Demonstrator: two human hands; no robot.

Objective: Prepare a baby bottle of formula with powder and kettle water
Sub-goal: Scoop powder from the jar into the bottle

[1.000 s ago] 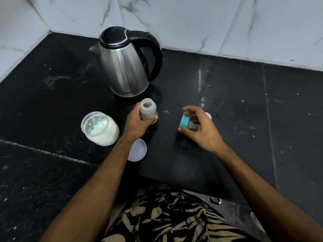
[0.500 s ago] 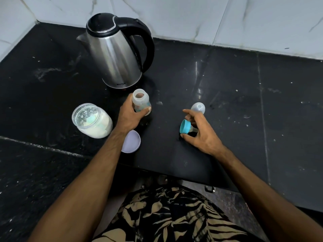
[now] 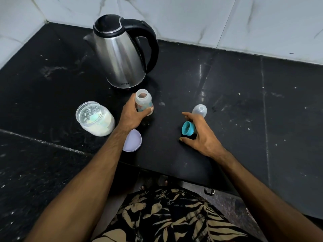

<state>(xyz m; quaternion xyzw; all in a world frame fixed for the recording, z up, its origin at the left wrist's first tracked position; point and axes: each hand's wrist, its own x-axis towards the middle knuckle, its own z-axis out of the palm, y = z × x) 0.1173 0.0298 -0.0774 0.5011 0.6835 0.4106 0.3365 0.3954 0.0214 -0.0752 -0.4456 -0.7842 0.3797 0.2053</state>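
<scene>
1. While upright on the dark stone surface (image 3: 227, 81), open at the neck, clear baby bottle (image 3: 143, 102) held in the left grip (image 3: 132, 116): fingers and thumb wrapped round its lower body, thumb across the front.
2. Just behind the bottle, steel kettle (image 3: 122, 58) with black lid and black handle, handle turned to the right, spout to the left, standing near the tiled wall (image 3: 192, 18).
3. Left of the left grip, clear jar (image 3: 95, 118) of white powder, uncovered, tilted look from the wide lens; something pale and greenish inside, too unclear to name.
4. Beside the left wrist, pale lilac lid (image 3: 133, 140) lying flat on the surface, partly hidden under the forearm.
5. Right grip (image 3: 201, 135) low on the surface, fingers spread and loosely curled over a teal ring (image 3: 187, 128) lying on its side, open end facing left; thumb tip down on the surface, index stretched forward. Firm hold or mere resting touch: cannot tell.
6. Clear domed cap (image 3: 199, 110) just past the right fingers, touching or nearly touching them.
7. Near the bottom edge, patterned black-and-tan shorts (image 3: 166, 215) in front of the surface.
</scene>
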